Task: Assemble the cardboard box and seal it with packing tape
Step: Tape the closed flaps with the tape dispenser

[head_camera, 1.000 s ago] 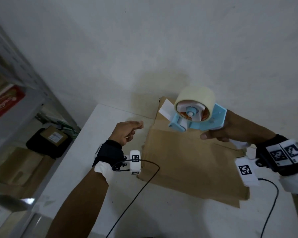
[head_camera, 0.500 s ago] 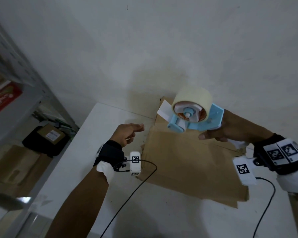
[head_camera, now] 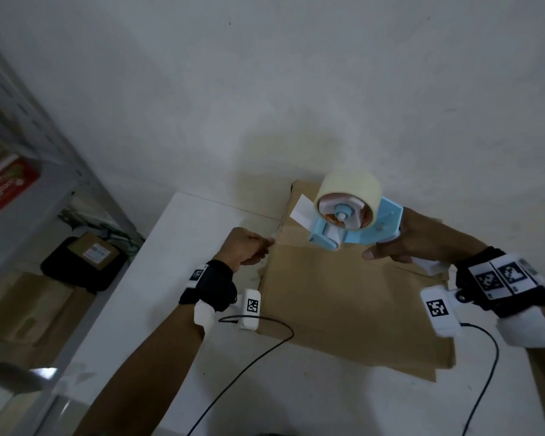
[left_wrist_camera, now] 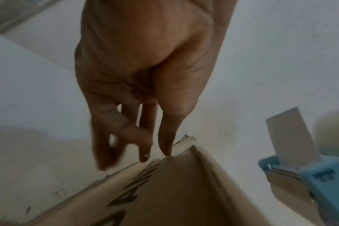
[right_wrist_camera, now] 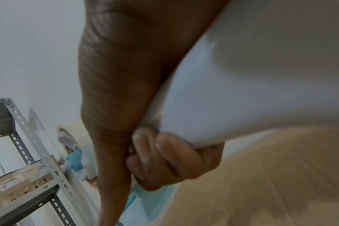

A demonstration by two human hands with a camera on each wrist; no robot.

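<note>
A flattened brown cardboard box (head_camera: 343,303) lies on the white table (head_camera: 170,294), its far end against the wall. My left hand (head_camera: 249,247) is at the box's left edge. In the left wrist view its fingers are stretched downward and the thumb tip (left_wrist_camera: 165,152) touches the raised cardboard edge (left_wrist_camera: 184,191). My right hand (head_camera: 400,240) grips the white handle (right_wrist_camera: 242,91) of a blue tape dispenser (head_camera: 356,228) carrying a cream tape roll (head_camera: 350,190). It holds the dispenser in the air over the far part of the box, and a white tab juts out to the left.
A grey metal shelf unit (head_camera: 44,184) stands left of the table, with a black bag and a small parcel (head_camera: 92,250) on the floor beside it. Thin black cables (head_camera: 255,357) trail from both wrists across the table. A plain wall rises right behind the box.
My left hand has moved right and forward from above the table to the box's left edge, and its fingers now reach down onto the cardboard. The dispenser has barely shifted.
</note>
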